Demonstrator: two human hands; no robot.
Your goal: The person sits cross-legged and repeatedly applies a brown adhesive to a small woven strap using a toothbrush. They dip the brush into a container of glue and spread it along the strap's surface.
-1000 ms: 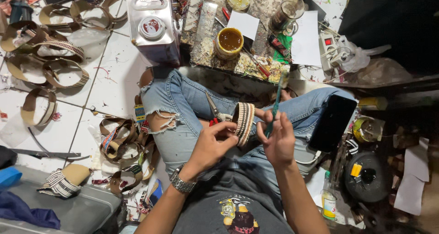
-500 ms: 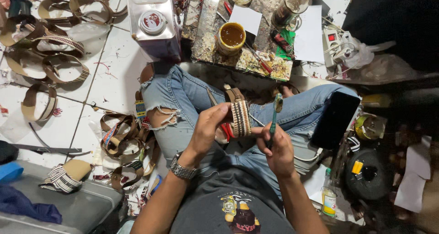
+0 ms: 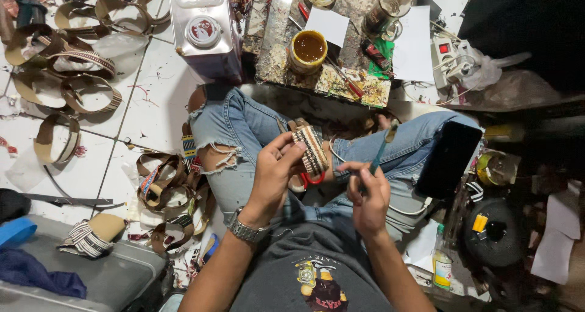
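Holding woven strap (image 3: 312,148) lengthwise upright, brush (image 3: 382,146) angled up-right.

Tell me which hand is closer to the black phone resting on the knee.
Right. The right hand, holding a thin brush, sits just beside the black phone. The left hand grips a woven strap piece farther away, over the other thigh.
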